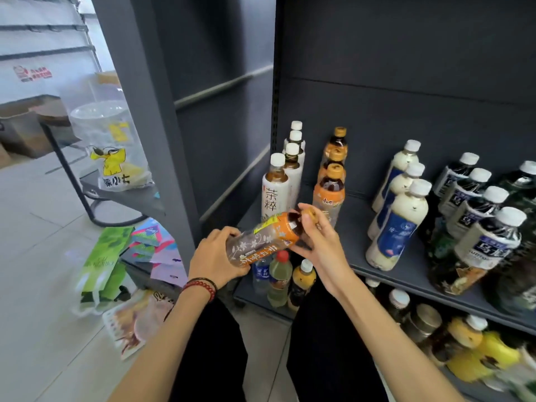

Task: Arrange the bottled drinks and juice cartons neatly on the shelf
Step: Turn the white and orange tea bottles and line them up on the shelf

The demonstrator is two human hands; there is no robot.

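A clear plastic tea bottle with an orange label (265, 237) lies almost level in the air, just in front of the near edge of the dark grey metal shelf (356, 221). Its golden-brown cap points right and slightly up. Dark brown tea shows at the neck, and the label carries white flower prints and a yellow-green patch.

The left hand (216, 258) is curled around the base end, and the right hand (319, 236) is wrapped around the neck and cap, so both clasp the same bottle.

On the shelf behind it stands a row of matching orange-labelled bottles (329, 192), with white-labelled tea bottles (275, 190) to their left. Further right are milky white bottles with blue labels (397, 227), then dark bottles with white caps (487, 239). Mixed small bottles (280, 274) stand on the lower shelf beneath the hands.
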